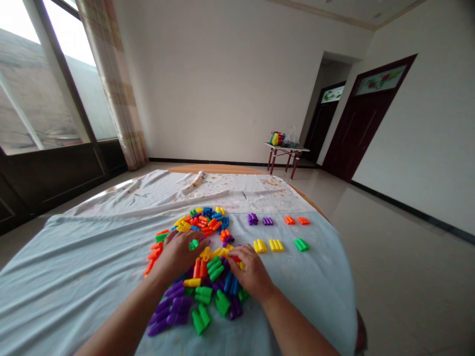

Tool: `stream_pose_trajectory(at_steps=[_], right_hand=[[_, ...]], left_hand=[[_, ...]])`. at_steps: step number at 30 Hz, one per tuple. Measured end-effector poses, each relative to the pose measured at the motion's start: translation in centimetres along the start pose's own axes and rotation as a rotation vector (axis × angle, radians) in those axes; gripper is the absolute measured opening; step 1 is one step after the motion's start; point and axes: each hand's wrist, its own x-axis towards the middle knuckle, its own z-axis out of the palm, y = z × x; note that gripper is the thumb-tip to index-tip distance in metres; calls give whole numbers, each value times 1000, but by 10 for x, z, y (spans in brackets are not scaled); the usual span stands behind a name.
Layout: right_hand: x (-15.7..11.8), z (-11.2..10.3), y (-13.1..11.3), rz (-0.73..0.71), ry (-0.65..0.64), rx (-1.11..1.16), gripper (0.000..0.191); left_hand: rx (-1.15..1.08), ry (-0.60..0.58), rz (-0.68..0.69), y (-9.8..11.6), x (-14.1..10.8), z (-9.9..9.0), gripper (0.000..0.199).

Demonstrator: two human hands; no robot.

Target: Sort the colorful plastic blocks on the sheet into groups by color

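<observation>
A heap of colourful plastic bullet-shaped building blocks (pixel 200 267) lies on the cloth, in purple, green, orange, yellow and blue. On the heap's left side, my left hand (pixel 180 252) curls its fingers around a small green block (pixel 193 244). My right hand (pixel 253 271) is at the heap's right edge, fingers bent down and close together over yellow and red blocks; its fingertips partly hide what they touch. Right of the heap, blocks lie apart by colour: purple blocks (pixel 253 219), orange blocks (pixel 290 220), yellow blocks (pixel 276 245) and a green block (pixel 302 244).
A pale blue cloth (pixel 104 277) and a white stained cloth (pixel 166 193) cover the round wooden table (pixel 218 169). A small table (pixel 287 148) with a colourful bag (pixel 277 138) stands by the far wall. Windows are at left, dark red doors at right.
</observation>
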Motion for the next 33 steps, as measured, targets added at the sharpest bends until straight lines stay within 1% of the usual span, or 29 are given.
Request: stream_pose_trajectory(at_steps=[2, 3, 6, 7, 9, 12, 15, 17, 21, 23, 25, 27, 28, 30, 32, 33], right_hand=[[-1, 3, -4, -8, -22, -27, 17], [-1, 4, -6, -11, -43, -46, 22], [-2, 12, -13, -5, -125, -113, 40], [-2, 14, -14, 0, -148, -138, 44], [-1, 18, -16, 11, -174, -189, 42], [-1, 19, -17, 13, -175, -236, 35], [0, 15, -17, 21, -156, -225, 31], [3, 12, -12, 62, -106, -169, 30], [18, 11, 12, 215, 78, 62, 23], [30, 15, 25, 325, 115, 161, 23], [41, 22, 34, 433, 83, 222, 23], [51, 28, 34, 484, 10, 263, 23], [54, 29, 32, 474, -45, 302, 24], [58, 26, 26, 407, -154, 413, 29], [59, 16, 19, 338, -217, 477, 36], [58, 8, 16, 310, -227, 459, 38]], left_hand=[[2, 76, -104, -18, -3, -7, 44], [5, 90, -169, -29, -6, -11, 45], [11, 92, -400, -64, -17, -18, 49], [16, 99, -469, -75, -22, -18, 51], [32, 117, -567, -95, -31, -15, 54], [47, 117, -631, -115, -40, -4, 57], [63, 114, -622, -121, -45, 8, 60], [80, 121, -602, -121, -47, 13, 61], [111, 134, -572, -117, -51, 18, 62], [119, 140, -558, -115, -52, 18, 62], [123, 147, -549, -114, -53, 18, 62], [123, 151, -544, -113, -53, 18, 62], [122, 152, -540, -112, -54, 18, 62], [118, 154, -534, -112, -54, 17, 60], [115, 154, -532, -112, -55, 17, 59], [113, 153, -533, -112, -55, 17, 59]])
